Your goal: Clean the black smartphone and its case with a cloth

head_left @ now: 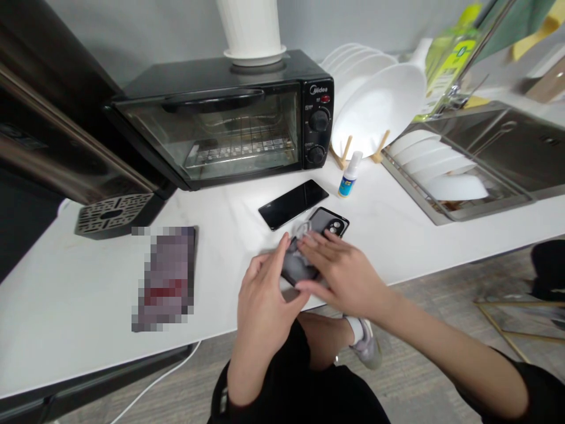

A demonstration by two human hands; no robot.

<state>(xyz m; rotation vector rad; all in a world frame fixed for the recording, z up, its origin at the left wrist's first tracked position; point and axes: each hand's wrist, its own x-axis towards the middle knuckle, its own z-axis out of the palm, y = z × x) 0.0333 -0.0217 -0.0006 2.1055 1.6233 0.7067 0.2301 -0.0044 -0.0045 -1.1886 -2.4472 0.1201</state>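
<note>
A dark phone case with a camera cutout and a ring-shaped piece on its back is between my hands, at the counter's front edge. My left hand grips its lower left side, index finger and thumb on either side of the corner. Across the lower right part lies my right hand, fingers at the ring and thumb along the near edge. Just behind the case, a black phone lies flat, screen up. Beyond it to the right stands a small spray bottle with a blue label.
A black toaster oven with a white pot on top stands at the back. White plates fill a rack beside it. The sink holds white bowls. A blurred-out flat item lies left, near a drip tray.
</note>
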